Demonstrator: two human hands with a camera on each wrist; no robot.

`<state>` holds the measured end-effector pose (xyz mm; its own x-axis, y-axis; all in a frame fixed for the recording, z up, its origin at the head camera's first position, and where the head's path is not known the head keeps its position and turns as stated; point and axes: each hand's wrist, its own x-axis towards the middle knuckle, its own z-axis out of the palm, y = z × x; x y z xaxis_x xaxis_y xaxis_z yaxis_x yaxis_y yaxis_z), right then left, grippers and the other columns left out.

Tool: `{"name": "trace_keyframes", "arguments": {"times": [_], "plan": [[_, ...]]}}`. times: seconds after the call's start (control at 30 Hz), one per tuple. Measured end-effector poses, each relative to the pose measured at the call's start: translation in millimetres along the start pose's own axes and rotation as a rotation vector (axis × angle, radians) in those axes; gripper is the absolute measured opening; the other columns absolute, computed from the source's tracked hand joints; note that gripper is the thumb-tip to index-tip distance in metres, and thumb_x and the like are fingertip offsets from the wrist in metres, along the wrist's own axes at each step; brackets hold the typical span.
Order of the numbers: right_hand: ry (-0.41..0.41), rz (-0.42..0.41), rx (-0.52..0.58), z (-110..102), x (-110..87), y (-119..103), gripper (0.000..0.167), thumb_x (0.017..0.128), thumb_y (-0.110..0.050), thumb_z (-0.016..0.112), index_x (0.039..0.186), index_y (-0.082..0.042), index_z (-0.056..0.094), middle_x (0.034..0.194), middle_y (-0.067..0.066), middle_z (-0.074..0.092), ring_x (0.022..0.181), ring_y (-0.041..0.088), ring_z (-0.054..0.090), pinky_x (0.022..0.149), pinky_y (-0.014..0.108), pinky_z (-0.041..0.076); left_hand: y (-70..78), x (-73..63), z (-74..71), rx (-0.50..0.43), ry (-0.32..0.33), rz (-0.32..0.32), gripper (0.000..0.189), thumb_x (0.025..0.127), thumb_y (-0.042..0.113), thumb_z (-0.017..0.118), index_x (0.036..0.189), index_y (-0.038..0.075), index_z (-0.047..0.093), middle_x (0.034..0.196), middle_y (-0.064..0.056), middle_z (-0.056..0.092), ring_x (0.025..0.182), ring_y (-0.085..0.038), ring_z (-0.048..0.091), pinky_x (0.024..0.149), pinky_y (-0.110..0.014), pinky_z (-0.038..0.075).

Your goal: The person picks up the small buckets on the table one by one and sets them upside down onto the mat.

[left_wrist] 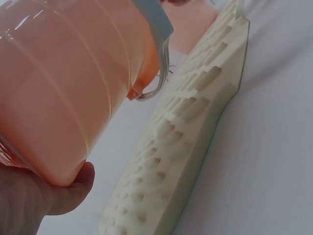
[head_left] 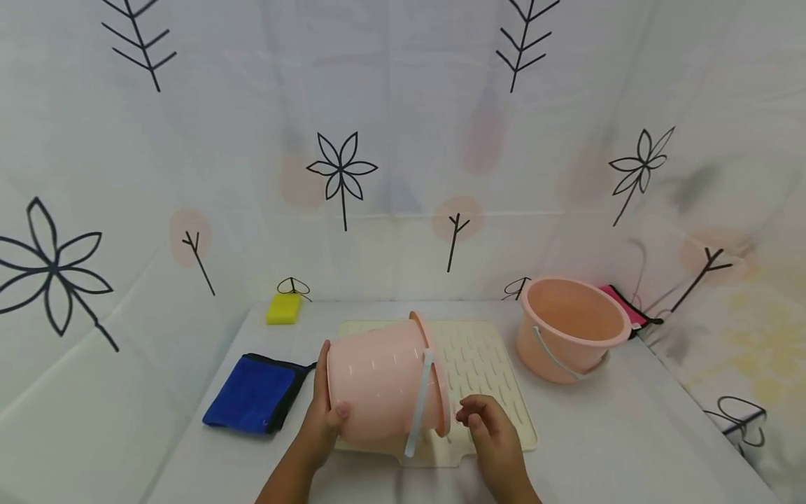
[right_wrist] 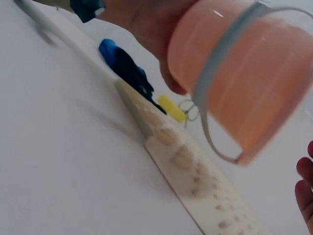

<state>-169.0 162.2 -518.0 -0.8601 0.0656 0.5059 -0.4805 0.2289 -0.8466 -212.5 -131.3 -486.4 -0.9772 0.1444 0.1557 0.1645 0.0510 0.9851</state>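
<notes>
My left hand (head_left: 321, 423) grips a pale pink bucket (head_left: 378, 381) by its base end, the thumb on the near side. Tipped on its side, the bucket has its rim turned to the right and its grey-white handle (head_left: 420, 406) hanging across the wall near the rim. Beneath it lies a cream washboard (head_left: 481, 371) with rows of raised bumps. My right hand (head_left: 494, 437) is just right of the rim, its fingers loosely bent and holding nothing. In the right wrist view, its fingers (right_wrist: 304, 183) show apart from the bucket.
A second pink bucket (head_left: 535, 350) stands upright on the right, with a red and black cloth (head_left: 623, 301) behind it. On the left lie a folded blue cloth (head_left: 248, 395) and, farther back, a yellow sponge (head_left: 283, 309). A patterned white curtain (head_left: 390, 252) hangs behind the table.
</notes>
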Motion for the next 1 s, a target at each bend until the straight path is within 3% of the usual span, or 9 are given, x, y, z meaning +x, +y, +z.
{"name": "trace_keyframes", "arguments": {"times": [0.1,0.23,0.43,0.6,0.77,0.9,1.0], "plan": [[0.029,0.088,-0.144,-7.5,3.5,0.7,0.013,0.105,-0.007,0.058,0.116,-0.004,0.064,0.097,0.004,0.069,0.091,0.008,0.065,0.083,0.023,0.055,0.5,-0.7,-4.0,0.019,0.012,0.008,0.096,0.091,0.043,0.057,0.165,0.046,-0.004,0.168,-0.013,0.021,0.139,-0.04,0.039,0.11,-0.069,0.042],[0.02,0.141,-0.33,-24.1,8.6,4.5,0.026,0.105,-0.018,0.063,0.127,-0.005,0.061,0.102,0.0,0.067,0.096,0.007,0.064,0.085,0.026,0.056,2.3,-2.2,-9.3,0.041,0.027,0.002,0.095,0.092,0.043,0.057,0.164,0.048,-0.004,0.169,-0.013,0.021,0.141,-0.041,0.037,0.111,-0.071,0.041],[-0.081,0.265,-0.505,-58.5,14.1,14.2,0.058,0.102,-0.039,0.068,0.143,-0.001,0.051,0.126,0.016,0.063,0.116,0.028,0.062,0.095,0.043,0.056,7.6,-3.4,-19.1,0.047,0.021,0.024,0.096,0.092,0.041,0.057,0.165,0.047,-0.005,0.168,-0.015,0.022,0.139,-0.042,0.038,0.11,-0.068,0.043],[-0.163,0.382,-0.528,-83.2,15.4,26.2,0.075,0.1,-0.048,0.07,0.15,0.002,0.045,0.144,0.025,0.053,0.13,0.041,0.053,0.103,0.057,0.052,13.4,-2.4,-29.3,0.036,0.01,0.052,0.094,0.093,0.037,0.055,0.165,0.046,-0.006,0.166,-0.014,0.022,0.136,-0.041,0.038,0.108,-0.06,0.045],[-0.255,0.441,-0.588,-97.7,12.2,36.5,0.082,0.096,-0.053,0.071,0.15,0.004,0.046,0.15,0.031,0.048,0.131,0.046,0.052,0.1,0.06,0.052,17.4,-2.3,-39.5,0.026,-0.002,0.021,0.095,0.096,0.045,0.057,0.164,0.047,-0.009,0.167,-0.013,0.017,0.137,-0.041,0.036,0.106,-0.057,0.047],[-0.346,0.43,-0.659,-103.8,11.3,44.9,0.088,0.089,-0.051,0.081,0.148,0.006,0.049,0.151,0.033,0.05,0.136,0.051,0.051,0.107,0.065,0.046,17.9,-2.3,-48.2,0.051,-0.001,0.024,0.095,0.096,0.051,0.059,0.163,0.05,-0.009,0.169,-0.013,0.013,0.139,-0.043,0.034,0.106,-0.062,0.046],[-0.393,0.447,-0.652,-107.5,10.9,51.7,0.094,0.083,-0.049,0.086,0.149,0.006,0.049,0.154,0.032,0.049,0.143,0.051,0.046,0.113,0.067,0.039,20.5,-1.1,-55.8,0.111,0.005,0.034,0.095,0.096,0.05,0.058,0.163,0.049,-0.009,0.171,-0.014,0.01,0.143,-0.044,0.03,0.106,-0.071,0.044]]}}
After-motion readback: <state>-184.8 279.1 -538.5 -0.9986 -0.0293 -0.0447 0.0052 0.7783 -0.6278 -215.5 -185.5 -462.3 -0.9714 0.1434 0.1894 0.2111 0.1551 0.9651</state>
